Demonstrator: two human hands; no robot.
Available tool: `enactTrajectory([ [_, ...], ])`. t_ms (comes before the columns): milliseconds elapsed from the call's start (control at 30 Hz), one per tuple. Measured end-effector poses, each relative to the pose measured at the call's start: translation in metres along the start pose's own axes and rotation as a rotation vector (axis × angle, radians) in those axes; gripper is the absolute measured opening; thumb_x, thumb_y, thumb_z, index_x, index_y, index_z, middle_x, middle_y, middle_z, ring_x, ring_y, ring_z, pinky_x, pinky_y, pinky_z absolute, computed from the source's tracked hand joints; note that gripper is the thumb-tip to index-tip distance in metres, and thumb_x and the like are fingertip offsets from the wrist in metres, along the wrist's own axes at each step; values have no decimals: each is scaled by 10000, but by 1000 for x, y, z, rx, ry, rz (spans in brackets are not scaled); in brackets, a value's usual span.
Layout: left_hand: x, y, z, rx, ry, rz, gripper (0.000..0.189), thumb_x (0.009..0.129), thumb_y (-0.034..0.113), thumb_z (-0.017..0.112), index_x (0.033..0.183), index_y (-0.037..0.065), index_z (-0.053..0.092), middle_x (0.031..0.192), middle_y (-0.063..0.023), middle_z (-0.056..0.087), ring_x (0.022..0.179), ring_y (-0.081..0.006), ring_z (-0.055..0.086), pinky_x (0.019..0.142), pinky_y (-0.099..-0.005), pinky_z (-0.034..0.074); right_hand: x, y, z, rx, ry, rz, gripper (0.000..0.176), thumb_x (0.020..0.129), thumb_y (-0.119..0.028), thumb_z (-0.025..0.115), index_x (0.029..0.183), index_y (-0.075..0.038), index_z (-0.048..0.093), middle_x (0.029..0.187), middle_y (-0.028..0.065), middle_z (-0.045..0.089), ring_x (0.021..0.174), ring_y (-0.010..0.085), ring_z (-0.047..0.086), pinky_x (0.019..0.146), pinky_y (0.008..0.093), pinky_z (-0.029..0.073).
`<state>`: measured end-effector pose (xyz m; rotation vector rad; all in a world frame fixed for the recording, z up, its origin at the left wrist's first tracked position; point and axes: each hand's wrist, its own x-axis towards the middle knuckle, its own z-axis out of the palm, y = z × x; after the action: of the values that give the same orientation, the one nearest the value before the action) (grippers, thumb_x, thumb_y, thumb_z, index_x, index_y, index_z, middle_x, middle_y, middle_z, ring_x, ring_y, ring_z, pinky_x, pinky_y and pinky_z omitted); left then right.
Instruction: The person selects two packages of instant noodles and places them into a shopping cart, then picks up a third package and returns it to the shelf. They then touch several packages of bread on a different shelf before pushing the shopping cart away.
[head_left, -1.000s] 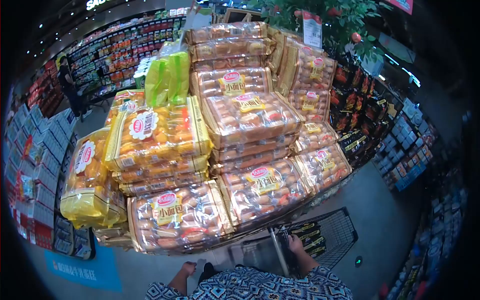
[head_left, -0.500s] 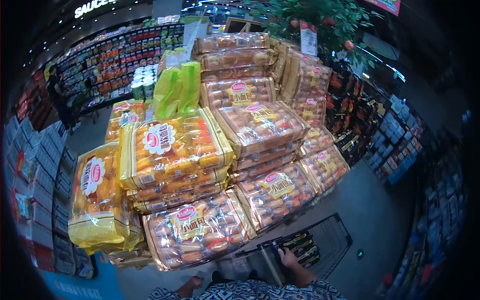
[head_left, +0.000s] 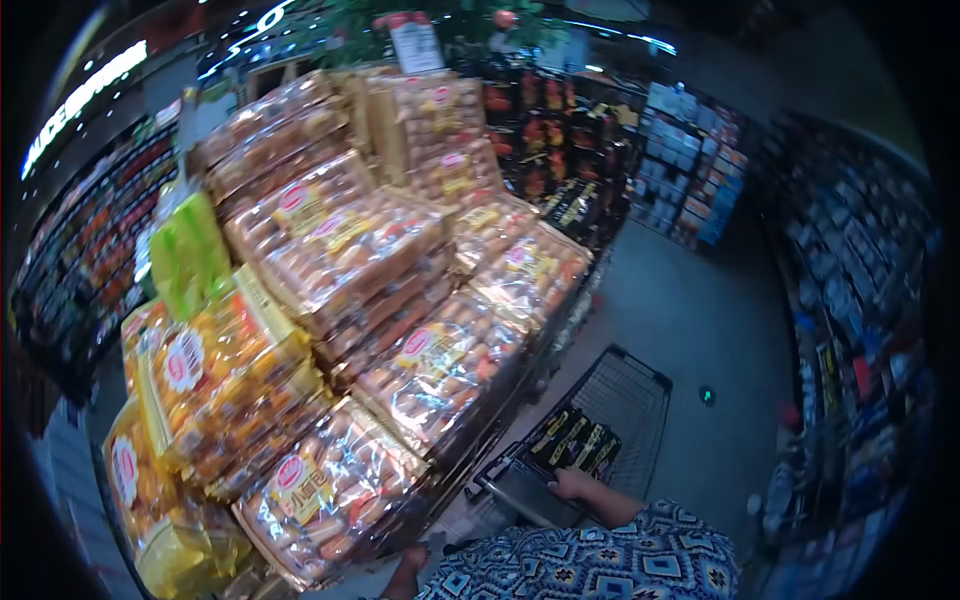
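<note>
As cart [head_left: 640,425] lies ahead, right hand [head_left: 574,485] curled on handle [head_left: 532,494]; left hand [head_left: 413,558], grip unclear

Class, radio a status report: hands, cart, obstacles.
Right hand on cart; left hand low, nothing visible in it. Dark packs aboard. Bread packs close on left.

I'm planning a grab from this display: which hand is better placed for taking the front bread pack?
Probably the left hand: it is nearer the front bread pack and looks empty, while the right hand is farther over, at the cart.
</note>
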<state>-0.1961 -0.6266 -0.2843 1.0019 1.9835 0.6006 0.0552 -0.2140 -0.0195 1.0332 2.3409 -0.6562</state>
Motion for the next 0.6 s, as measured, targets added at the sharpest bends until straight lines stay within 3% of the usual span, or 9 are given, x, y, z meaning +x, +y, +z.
enactTrajectory([
  [67, 12, 24, 8, -242, -43, -314, 266, 851, 290, 554, 955, 53, 617, 875, -154, 680, 716, -257, 649, 634, -400, 512, -25, 13, -1, 67, -16, 44, 529, 899, -456, 486, 1229, -45, 528, 1106, 241, 616, 1039, 409, 589, 905, 487, 460],
  [167, 23, 54, 9, -224, -67, -274, 291, 878, 288, 547, 1001, 33, 614, 860, -141, 673, 668, -237, 627, 605, -378, 501, -58, 27, 1, 30, 141, 135, 436, 906, -423, 511, 1098, -41, 594, 1026, 179, 650, 978, 353, 631, 822, 447, 514],
  [267, 24, 85, 6, -210, -104, -226, 328, 919, 285, 536, 1069, 3, 611, 837, -121, 662, 595, -206, 595, 561, -344, 484, -63, 59, 2, 55, 434, -149, 360, 923, -413, 502, 1005, -81, 615, 931, 149, 658, 898, 326, 640, 745, 452, 516],
  [300, 25, 94, 3, -196, -114, -226, 328, 919, 285, 536, 1069, 3, 611, 837, -121, 662, 595, -206, 595, 561, -344, 484, -62, 64, -7, 30, 379, -131, 364, 922, -420, 496, 979, -83, 621, 921, 141, 658, 906, 328, 637, 779, 450, 507],
  [367, 28, 100, 0, -304, -105, -197, 336, 924, 287, 530, 1099, 9, 602, 860, -110, 669, 605, -199, 605, 540, -340, 478, -55, 74, -16, -60, 243, -146, 493, 911, -484, 497, 1167, -77, 608, 1053, 195, 641, 965, 353, 618, 847, 442, 491],
  [400, 26, 101, -4, -289, -112, -204, 336, 924, 287, 530, 1099, 9, 602, 860, -110, 669, 605, -199, 605, 540, -340, 478, -57, 72, -10, -43, 241, -143, 493, 911, -484, 497, 1167, -77, 608, 1053, 195, 641, 965, 353, 618, 847, 442, 491],
  [467, 37, 108, -10, -685, -39, -636, 334, 927, 300, 526, 1107, 29, 602, 879, -114, 670, 645, -188, 620, 544, -338, 489, -55, 70, -7, 150, 408, -3, 569, 881, -522, 530, 1216, -67, 594, 1116, 212, 627, 1021, 362, 603, 904, 427, 474],
  [600, 23, 119, -23, -644, -19, -720, 328, 924, 311, 528, 1095, 42, 606, 880, -105, 671, 659, -186, 629, 542, -335, 499, -49, 53, 2, 432, 408, 30, 653, 864, -527, 549, 1244, 3, 561, 1235, 224, 574, 1152, 367, 540, 994, 417, 419],
])
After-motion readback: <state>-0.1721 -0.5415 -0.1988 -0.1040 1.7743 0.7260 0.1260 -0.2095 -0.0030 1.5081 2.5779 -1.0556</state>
